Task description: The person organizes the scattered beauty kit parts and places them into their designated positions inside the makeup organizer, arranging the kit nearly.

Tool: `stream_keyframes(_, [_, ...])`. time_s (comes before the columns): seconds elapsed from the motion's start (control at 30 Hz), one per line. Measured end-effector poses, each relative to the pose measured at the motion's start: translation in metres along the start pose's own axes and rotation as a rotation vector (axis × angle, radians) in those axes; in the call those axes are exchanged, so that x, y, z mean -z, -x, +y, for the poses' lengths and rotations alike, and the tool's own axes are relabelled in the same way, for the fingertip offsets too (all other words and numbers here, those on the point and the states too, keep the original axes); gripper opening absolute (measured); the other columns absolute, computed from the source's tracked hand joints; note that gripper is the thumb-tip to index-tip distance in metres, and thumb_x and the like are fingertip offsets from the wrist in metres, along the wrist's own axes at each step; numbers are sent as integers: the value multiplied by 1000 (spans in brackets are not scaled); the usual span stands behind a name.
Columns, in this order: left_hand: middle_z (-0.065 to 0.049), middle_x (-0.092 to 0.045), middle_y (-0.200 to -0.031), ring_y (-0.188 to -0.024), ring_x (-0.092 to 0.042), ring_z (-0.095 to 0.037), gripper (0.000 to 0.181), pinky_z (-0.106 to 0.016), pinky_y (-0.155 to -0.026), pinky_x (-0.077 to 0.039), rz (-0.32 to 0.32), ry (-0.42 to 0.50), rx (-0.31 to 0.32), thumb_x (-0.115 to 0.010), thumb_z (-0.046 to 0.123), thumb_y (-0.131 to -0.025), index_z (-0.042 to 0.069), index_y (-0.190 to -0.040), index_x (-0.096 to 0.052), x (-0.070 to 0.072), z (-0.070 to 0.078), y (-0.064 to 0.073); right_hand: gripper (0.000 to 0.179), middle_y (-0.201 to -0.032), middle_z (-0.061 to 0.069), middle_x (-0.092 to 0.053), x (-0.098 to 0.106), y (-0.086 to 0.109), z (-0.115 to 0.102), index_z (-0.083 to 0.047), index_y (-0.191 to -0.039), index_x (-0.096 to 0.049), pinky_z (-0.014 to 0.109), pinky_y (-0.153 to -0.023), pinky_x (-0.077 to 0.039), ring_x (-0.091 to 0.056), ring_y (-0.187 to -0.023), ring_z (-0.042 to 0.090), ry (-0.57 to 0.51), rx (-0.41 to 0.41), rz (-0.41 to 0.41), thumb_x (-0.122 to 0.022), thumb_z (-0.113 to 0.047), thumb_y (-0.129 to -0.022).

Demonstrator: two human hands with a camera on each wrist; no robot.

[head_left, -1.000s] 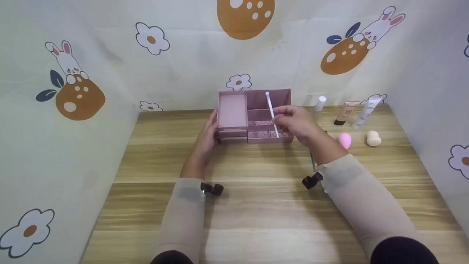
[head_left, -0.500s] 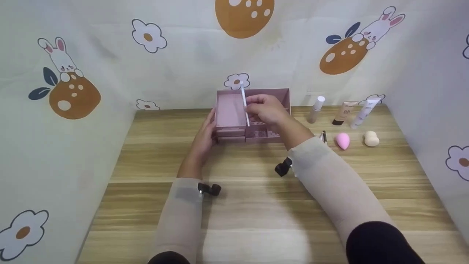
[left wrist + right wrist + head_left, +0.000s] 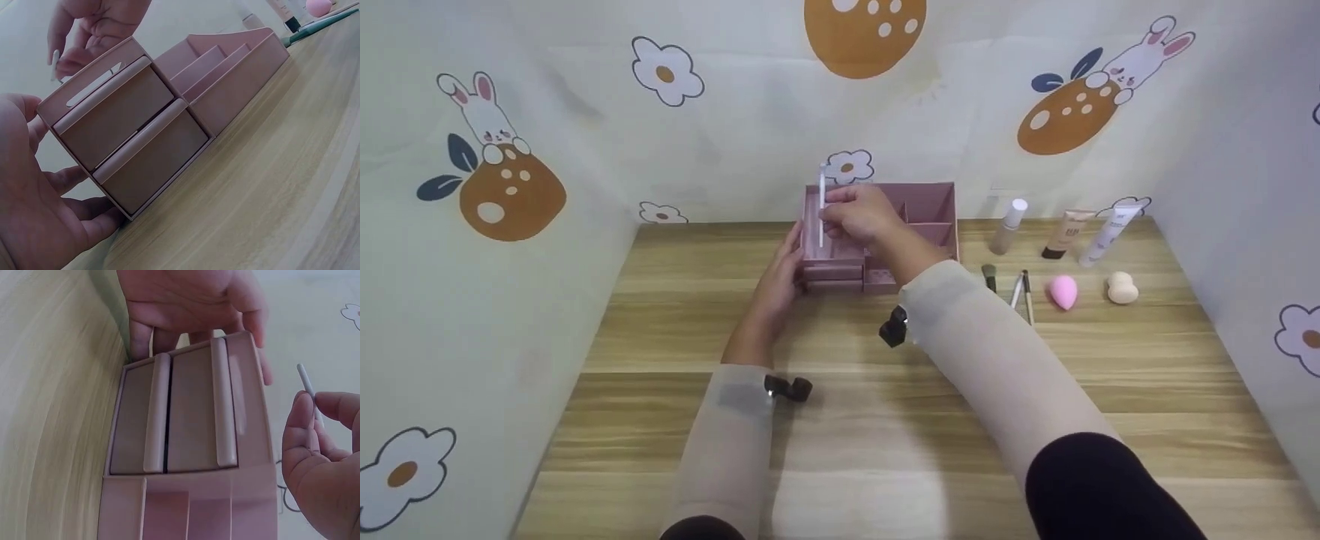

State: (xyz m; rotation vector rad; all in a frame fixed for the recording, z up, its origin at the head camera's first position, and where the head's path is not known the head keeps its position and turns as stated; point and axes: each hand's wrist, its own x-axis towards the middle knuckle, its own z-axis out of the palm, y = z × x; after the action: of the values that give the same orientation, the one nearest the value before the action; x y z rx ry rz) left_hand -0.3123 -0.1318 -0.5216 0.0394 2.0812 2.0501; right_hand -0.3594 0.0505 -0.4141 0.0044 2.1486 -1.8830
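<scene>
My right hand (image 3: 861, 216) pinches a slim white makeup brush (image 3: 822, 206) between thumb and fingertips. The brush stands nearly upright, over the left top tray of a pink desk organizer (image 3: 930, 202). In the right wrist view, the thin end of the brush (image 3: 305, 379) pokes out past the fingertips. My left hand (image 3: 780, 281) rests against the organizer's left side, its fingers spread along the wall. Two closed drawers (image 3: 152, 140) face the left wrist camera, below the tray's front with its oval cutout (image 3: 93, 84).
Right of the organizer lie several brushes (image 3: 990, 277), a pink sponge (image 3: 1063, 291) and a beige sponge (image 3: 1122, 288). Behind them stand a white-capped bottle (image 3: 1009, 226), a beige tube (image 3: 1065, 234) and a white tube (image 3: 1110, 234). A patterned cloth wall (image 3: 735, 150) rises behind the wooden table (image 3: 660, 315).
My right hand has carried the brush leftward, from above the right compartments to above the left tray. The brush is more upright now. My left hand stays at the organizer's side.
</scene>
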Motion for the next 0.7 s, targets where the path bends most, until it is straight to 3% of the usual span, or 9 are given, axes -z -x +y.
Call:
stream_keyframes(0.2, [8,-15,-182,-162,-33,-33,53,-56,-129,-36,2,15,-5,-37,46,-112,59,-163,-29,-1,1,0,35,-119,15,-74,-12,-5,3,0,-134,-70,32,-85,-66,-71,-88,19,-27,-22,2,-69,-3,-99])
stream_keyframes(0.37, [-1,-22,-181,-159,-38,-37,55,-59,-127,-38,-21,59,-8,-36,43,-113,55,-165,-27,-3,1,-3,32,-114,14,-76,-14,-8,4,-2,-131,-71,33,-82,-66,-73,-82,18,10,-54,19,-70,-3,-99])
stream_keyframes(0.5, [-5,-26,-179,-156,-41,-38,57,-59,-126,-40,-26,88,-14,-36,40,-113,48,-168,-26,-3,1,-3,27,-100,10,-75,-17,-11,5,0,-122,-75,28,-72,-64,-70,-74,15,74,-50,21,-71,1,-95])
stream_keyframes(0.7, [-1,-23,-180,-157,-41,-37,54,-57,-127,-40,-4,59,-3,-36,41,-113,54,-165,-30,0,0,0,12,-87,4,-70,-24,-12,4,-5,-103,-78,24,-63,-56,-68,-71,16,278,-56,47,-75,-3,-92])
